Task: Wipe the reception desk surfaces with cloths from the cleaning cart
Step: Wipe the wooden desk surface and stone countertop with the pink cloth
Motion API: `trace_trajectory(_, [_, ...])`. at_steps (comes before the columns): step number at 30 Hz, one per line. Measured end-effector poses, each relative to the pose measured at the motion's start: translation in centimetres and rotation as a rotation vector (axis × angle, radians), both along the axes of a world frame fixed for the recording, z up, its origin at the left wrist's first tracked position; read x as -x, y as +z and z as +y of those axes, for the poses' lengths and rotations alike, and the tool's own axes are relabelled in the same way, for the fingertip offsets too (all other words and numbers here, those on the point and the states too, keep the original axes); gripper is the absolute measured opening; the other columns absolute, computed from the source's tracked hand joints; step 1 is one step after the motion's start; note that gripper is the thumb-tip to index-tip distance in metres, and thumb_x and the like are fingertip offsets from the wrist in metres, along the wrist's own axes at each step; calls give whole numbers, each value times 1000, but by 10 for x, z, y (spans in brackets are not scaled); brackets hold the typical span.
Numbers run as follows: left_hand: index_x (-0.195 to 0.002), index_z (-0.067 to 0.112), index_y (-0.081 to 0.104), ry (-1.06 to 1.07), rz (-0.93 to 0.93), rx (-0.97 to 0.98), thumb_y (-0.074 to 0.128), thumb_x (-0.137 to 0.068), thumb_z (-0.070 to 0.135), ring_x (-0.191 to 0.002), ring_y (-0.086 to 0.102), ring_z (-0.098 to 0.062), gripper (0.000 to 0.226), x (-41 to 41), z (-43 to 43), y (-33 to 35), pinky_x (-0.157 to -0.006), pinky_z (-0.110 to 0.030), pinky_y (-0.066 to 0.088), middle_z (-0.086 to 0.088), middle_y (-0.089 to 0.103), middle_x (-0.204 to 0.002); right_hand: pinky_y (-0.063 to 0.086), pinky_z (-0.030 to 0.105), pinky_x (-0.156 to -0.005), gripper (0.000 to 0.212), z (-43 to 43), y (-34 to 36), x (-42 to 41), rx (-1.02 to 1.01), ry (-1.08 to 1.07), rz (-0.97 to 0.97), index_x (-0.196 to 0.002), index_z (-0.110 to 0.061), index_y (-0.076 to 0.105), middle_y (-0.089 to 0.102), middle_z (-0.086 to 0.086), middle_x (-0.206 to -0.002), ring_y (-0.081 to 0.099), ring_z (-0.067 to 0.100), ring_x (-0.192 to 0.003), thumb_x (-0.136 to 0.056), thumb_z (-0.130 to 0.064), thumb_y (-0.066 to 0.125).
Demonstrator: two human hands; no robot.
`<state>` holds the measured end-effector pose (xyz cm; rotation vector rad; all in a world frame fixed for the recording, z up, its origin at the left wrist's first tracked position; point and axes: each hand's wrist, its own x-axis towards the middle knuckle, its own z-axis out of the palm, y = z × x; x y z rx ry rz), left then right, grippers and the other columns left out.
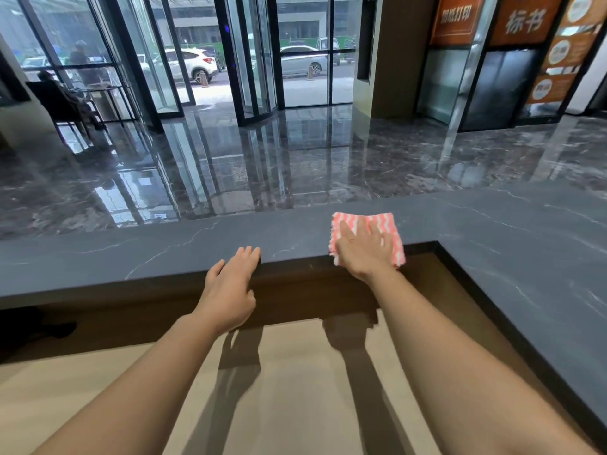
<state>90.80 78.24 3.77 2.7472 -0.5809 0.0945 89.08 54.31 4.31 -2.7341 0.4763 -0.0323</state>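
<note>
A pink-and-white striped cloth point(381, 224) lies flat on the dark grey marble top of the reception desk point(131, 251), close to its inner edge near the corner. My right hand point(364, 251) presses on the cloth with straight, spread fingers. My left hand point(230, 284) is to the left of it, fingers straight, with the fingertips touching the inner edge of the desk top and nothing held.
The raised desk top turns a corner and runs along the right side point(532, 284). Below it lies a lower beige work surface point(289, 389). Beyond the desk are a glossy dark marble floor point(295, 159), glass doors, and a seated person at the far left.
</note>
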Motion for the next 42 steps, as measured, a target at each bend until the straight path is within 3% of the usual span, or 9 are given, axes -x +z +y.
trace_trajectory(8, [-153,25,17,72,-81,-50,50,-91,4,-148,3,-12,74,5,17,15,-118,-37,4,3,15,-160,-3,49,-120,69,114,-14,-19,32,280,-155,-152,-36,18,3,-1,-164,-4,27,-150,-95,-11,49])
trace_trajectory(14, [-152,27,18,22,-93,-39,49,-90,2,-148,4,-13,73,9,-11,20,-118,-39,4,3,16,-160,-1,45,-119,75,67,-16,-15,248,478,-175,-153,-41,5,1,0,-164,-3,25,-150,-99,-12,47])
trace_trajectory(20, [-153,25,16,-29,-73,-69,49,-92,5,-149,2,-14,73,16,-57,21,-119,-40,3,2,12,-161,0,43,-120,72,-22,-17,5,317,393,-124,-152,-44,2,-1,-2,-164,-4,23,-150,-101,-16,45])
trace_trajectory(29, [-153,23,16,-139,-42,-75,47,-92,4,-149,1,-14,72,32,-120,25,-119,-41,2,1,11,-161,4,42,-122,67,-139,5,28,403,188,129,-154,-38,-1,-2,4,-164,-2,25,-150,-102,-22,39])
trace_trajectory(36, [-153,23,17,-183,-6,-106,48,-92,5,-149,2,-14,70,53,-156,28,-118,-41,3,1,11,-161,2,42,-122,60,-160,10,31,352,150,190,-156,-31,1,0,9,-164,0,28,-150,-104,-28,31])
trace_trajectory(42, [-153,22,16,-205,-11,-117,47,-93,6,-149,2,-15,69,80,-192,36,-120,-43,3,1,10,-161,23,43,-115,47,-154,32,49,324,169,78,-149,-15,29,37,14,-151,33,34,-139,-103,-21,26])
